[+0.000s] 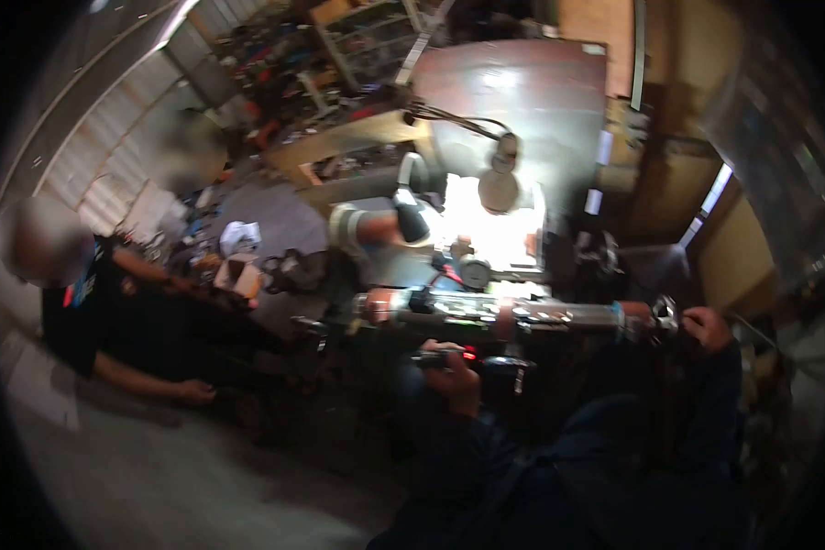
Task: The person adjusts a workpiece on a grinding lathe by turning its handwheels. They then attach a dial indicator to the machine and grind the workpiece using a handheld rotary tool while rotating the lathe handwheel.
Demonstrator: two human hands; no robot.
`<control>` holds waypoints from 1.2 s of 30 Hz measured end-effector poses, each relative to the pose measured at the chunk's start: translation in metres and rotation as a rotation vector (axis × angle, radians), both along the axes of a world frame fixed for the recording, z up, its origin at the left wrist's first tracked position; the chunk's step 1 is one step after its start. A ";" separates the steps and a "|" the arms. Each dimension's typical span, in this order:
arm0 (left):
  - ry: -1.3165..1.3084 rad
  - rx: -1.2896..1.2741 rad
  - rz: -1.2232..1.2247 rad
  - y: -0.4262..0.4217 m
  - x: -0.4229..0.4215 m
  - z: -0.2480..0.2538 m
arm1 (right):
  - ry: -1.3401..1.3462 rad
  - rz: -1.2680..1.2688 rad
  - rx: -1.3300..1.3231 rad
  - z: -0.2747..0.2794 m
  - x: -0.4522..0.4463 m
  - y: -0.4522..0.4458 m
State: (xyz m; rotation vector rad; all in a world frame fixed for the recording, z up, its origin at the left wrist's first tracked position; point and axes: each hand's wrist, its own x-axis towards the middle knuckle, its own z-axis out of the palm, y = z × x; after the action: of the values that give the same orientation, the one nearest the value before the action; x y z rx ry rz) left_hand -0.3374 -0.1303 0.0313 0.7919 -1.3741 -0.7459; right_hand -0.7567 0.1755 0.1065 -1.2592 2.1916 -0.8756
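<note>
A long metal machine (559, 316) with shiny rails and reddish end parts lies across the view in front of me. My left hand (454, 379) is closed around a small dark tool (435, 357) with a red light near its tip, just below the machine's middle. At the machine's right end, my right hand (706, 328) has its fingers bent beside a shiny metal handwheel (665, 313). Blur hides whether those fingers touch the wheel.
A bright lamp (499, 191) on an arm lights the area behind the machine. Another person (82, 302) in a dark shirt stands at the left, beside a cluttered round table (289, 220). Shelves (367, 41) with many parts stand behind. A large metal sheet (541, 92) rises at the back.
</note>
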 end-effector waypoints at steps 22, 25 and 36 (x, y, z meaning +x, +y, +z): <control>-0.533 0.058 -0.498 0.079 0.001 0.025 | -0.055 0.023 -0.300 -0.142 0.064 -0.047; -0.659 -0.011 -0.721 0.111 -0.030 0.064 | -0.158 0.264 -0.416 0.045 0.205 -0.079; -0.404 0.593 -1.205 0.119 -0.032 0.080 | -0.881 0.292 -0.242 -0.018 0.181 -0.056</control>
State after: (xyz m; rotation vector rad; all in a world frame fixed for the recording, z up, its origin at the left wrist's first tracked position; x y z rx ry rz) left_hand -0.3699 -0.0110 0.1111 0.4923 -2.0159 -2.0809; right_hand -0.5753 0.1195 0.0883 -0.9776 1.2106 -1.2797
